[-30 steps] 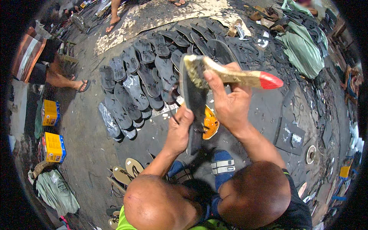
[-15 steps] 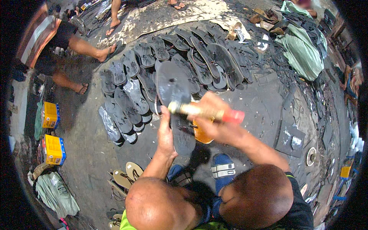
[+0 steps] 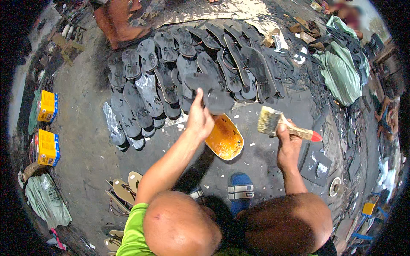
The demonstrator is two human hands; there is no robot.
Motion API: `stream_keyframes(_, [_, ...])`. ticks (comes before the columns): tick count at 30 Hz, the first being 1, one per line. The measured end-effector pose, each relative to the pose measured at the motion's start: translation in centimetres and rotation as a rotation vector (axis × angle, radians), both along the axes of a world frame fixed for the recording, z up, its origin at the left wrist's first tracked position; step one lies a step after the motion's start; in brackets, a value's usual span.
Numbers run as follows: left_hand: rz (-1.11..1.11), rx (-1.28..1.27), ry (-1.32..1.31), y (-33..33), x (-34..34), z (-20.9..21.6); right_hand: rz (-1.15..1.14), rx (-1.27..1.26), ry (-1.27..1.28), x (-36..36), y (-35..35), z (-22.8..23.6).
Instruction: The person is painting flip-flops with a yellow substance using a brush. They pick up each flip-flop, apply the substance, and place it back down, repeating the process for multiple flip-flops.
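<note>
My left hand (image 3: 200,120) is closed round a black shoe sole (image 3: 218,101), which is smeared by motion and reaches over the near edge of the laid-out rows. In my right hand (image 3: 290,147) is a wide paintbrush (image 3: 270,121) with a pale, red-tipped handle. Its bristles point left, coated in something yellowish, and stay apart from the sole. Between the two hands, an oblong container (image 3: 224,138) of amber, glue-like stuff stands on the floor. Beyond it lie rows of black sandals and soles (image 3: 168,89), some overlapping.
Tan sandals (image 3: 124,190) lie by my left knee. Two yellow-and-blue boxes (image 3: 47,147) stand at the left. A pale green sack (image 3: 339,72) and black scraps lie at the far right. Another person's legs (image 3: 115,23) are close to the far rows.
My left hand has carried the sole forward and tilted it over the rows. The brush has left the sole and moved right. The other person's legs have shifted toward the far rows.
</note>
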State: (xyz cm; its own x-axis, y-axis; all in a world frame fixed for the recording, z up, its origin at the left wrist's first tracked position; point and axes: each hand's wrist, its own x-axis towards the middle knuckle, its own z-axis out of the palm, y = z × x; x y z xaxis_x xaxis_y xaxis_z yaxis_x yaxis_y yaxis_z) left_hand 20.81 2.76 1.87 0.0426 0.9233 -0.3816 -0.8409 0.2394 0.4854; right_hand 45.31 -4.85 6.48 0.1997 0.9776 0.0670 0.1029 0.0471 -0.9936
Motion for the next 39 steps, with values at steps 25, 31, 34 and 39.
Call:
stream_keyframes(25, [0.154, -0.574, 2.101, -30.9, -18.5, -6.3, 0.522, 0.295, -1.09, -6.9, 2.6, -9.0])
stream_keyframes(31, [-0.046, -0.903, 1.927, -38.7, -12.7, -8.0, 0.43, 0.101, -0.512, -4.9, 1.3, -3.0])
stream_keyframes(34, [-0.112, -0.987, 2.078, -40.7, -14.1, -11.5, 0.668, 0.042, -0.963, -3.6, -0.3, -4.3])
stream_keyframes(39, [-0.118, -1.048, 2.027, -39.9, -15.9, -10.7, 0.454, 0.1, -0.638, -2.7, -1.1, -1.2])
